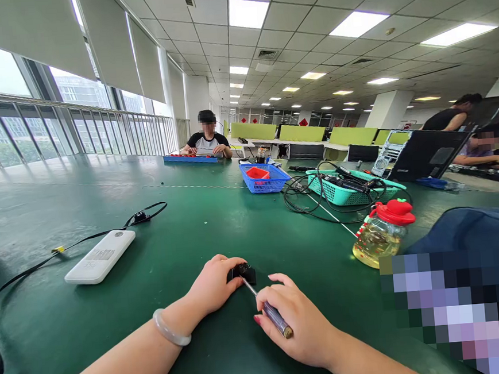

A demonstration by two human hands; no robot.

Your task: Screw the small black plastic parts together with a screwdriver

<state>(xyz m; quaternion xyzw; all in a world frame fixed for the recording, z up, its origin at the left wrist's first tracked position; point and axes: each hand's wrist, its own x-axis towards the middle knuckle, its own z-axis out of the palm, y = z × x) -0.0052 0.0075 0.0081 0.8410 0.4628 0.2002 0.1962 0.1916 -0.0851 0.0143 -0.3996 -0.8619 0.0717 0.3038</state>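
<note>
A small black block-like part (249,274) lies on the green tabletop (214,351), partly covered by fingers; its exact kind cannot be made out. My left hand (214,283) is closed on its left side, thumb and fingers around it, with a pale bangle on the wrist. In my right hand (288,316) is a screwdriver (278,318), its purplish handle pinched between thumb and fingers. The thin metal shaft slants up and left, and its tip meets the black part near my left thumb.
A white power bank (102,257) and a black strap (21,278) lie at left. Ahead are a blue basket (265,184) and a teal basket (334,193) of cables. A red-lidded jar (381,237) and dark blue bag (473,233) stand right. A person (207,138) sits opposite.
</note>
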